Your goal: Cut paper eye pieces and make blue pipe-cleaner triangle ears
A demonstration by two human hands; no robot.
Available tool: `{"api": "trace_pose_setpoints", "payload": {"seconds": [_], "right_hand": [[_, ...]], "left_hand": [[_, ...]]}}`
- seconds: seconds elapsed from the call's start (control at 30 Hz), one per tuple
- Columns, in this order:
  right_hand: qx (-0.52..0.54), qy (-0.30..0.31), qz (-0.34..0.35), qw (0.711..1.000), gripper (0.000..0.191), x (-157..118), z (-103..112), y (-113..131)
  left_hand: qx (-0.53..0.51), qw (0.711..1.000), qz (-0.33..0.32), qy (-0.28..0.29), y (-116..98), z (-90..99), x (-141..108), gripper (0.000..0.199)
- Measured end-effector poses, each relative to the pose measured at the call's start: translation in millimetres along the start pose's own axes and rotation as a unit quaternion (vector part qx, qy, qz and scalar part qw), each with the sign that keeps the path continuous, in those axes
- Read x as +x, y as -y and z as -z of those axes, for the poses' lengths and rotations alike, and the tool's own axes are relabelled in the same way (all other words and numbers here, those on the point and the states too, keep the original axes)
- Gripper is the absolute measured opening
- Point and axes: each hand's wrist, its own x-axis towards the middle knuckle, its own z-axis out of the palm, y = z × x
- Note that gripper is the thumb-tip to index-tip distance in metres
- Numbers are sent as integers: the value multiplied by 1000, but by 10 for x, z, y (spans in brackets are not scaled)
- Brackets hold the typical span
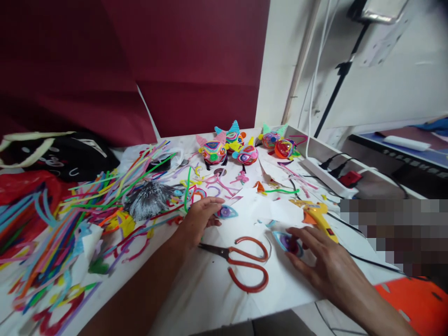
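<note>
My left hand [203, 219] is at the middle of the table, its fingers apart and curved at the left end of a blue eye-shaped piece [227, 212] with a purple centre. Further right, my right hand [311, 252] has its thumb and fingers around a second eye-shaped piece [287, 242], blue-edged and purple inside, lying on the white surface. Between the hands lie scissors [229, 254] with orange handles, blades toward my left wrist. A yellow glue gun [320, 217] rests just beyond my right hand.
Colourful animal heads [214, 151] stand at the back. Many pipe cleaners [101, 200] and a grey tinsel bundle [149, 198] cover the left side. A power strip [331, 179] with cables is at the right, near an orange object [413, 301].
</note>
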Motion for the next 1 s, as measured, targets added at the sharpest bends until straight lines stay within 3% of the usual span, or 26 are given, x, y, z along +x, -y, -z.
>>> {"api": "trace_pose_setpoints", "payload": {"seconds": [0.17, 0.3, 0.5, 0.77, 1.0], "right_hand": [[14, 23, 16, 1000, 33, 27, -4, 128], [30, 37, 52, 998, 32, 231, -36, 339], [36, 84, 101, 991, 30, 596, -223, 593], [-3, 110, 191, 976, 31, 902, -352, 874], [-11, 149, 242, 959, 29, 1068, -452, 1043]], "left_hand": [[-7, 1000, -1, 2, 5, 24, 3, 20], [-11, 1000, 2, 8, 4, 15, -14, 19], [-7, 999, -27, -29, 7, 73, 36, 17], [-18, 995, -60, -76, -83, 406, 188, 15], [42, 994, -54, -83, -107, 712, 274, 19]]}}
